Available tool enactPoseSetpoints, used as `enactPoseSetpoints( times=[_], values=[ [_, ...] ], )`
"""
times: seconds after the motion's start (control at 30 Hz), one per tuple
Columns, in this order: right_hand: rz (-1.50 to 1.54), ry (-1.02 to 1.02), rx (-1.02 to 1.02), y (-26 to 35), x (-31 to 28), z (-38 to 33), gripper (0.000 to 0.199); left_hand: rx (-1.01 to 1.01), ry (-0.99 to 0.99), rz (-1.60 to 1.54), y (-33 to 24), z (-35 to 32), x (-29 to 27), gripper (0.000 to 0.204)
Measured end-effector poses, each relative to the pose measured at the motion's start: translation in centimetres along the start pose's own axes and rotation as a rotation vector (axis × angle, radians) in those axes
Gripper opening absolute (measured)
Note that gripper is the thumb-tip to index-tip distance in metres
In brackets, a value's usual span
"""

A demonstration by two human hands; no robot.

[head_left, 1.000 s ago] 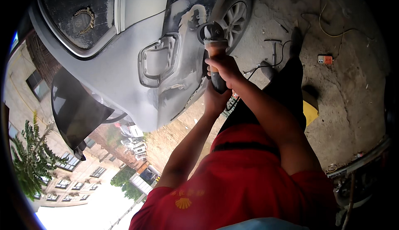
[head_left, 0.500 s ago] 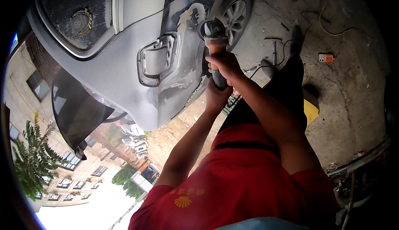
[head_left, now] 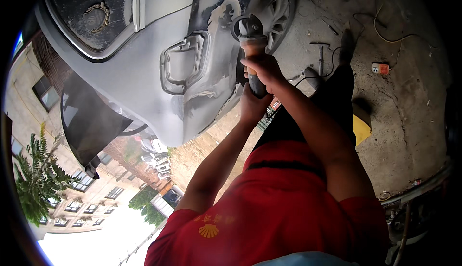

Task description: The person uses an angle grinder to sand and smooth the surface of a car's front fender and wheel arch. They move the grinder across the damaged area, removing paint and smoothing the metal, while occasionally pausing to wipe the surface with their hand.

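- Grinder (head_left: 253, 48) held out in front of the person, its head just beside the grey car (head_left: 144, 81) and overlapping the wheel (head_left: 278, 19) from this angle; I can't tell whether the disc (head_left: 237, 27) touches anything.
- Right hand (head_left: 264, 71) is wrapped round the orange body, left hand (head_left: 253, 106) round the dark butt end; both bare, both grasping firmly.
- What worries me: the disc's edge could catch a panel lip and kick the tool toward those ungloved fingers.
- Cable (head_left: 332, 61) lies between the shoes (head_left: 313, 77); a careless step might snag it and jerk the tool.
- Long axis runs nearly straight out from the torso: head foremost, butt toward the belt, disc set on the left, car side.
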State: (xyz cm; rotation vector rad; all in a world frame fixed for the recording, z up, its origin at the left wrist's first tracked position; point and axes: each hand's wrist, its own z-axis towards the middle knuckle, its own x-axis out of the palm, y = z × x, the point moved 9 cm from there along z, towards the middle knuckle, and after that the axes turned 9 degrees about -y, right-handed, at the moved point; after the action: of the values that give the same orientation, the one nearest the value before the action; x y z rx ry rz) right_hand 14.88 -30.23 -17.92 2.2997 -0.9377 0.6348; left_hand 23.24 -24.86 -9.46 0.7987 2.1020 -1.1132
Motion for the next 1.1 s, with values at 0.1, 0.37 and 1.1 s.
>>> enactPoseSetpoints(
  times=[0.1,0.37,1.1],
  values=[
    [-0.014,0.031,-0.081,1.3,0.9,0.7,0.031,0.073,-0.031,-0.044,0.3,1.4,0.2,0.046],
    [0.082,0.064,0.067,-5.0,-0.3,-1.4,0.038,-0.324,0.252,-0.301,4.5,-2.6,1.1,0.039],
    [0.203,0.024,0.114,-4.7,0.5,-1.1,0.035,-0.287,0.187,-0.219,3.4,-2.0,-0.5,0.044]
  ],
)
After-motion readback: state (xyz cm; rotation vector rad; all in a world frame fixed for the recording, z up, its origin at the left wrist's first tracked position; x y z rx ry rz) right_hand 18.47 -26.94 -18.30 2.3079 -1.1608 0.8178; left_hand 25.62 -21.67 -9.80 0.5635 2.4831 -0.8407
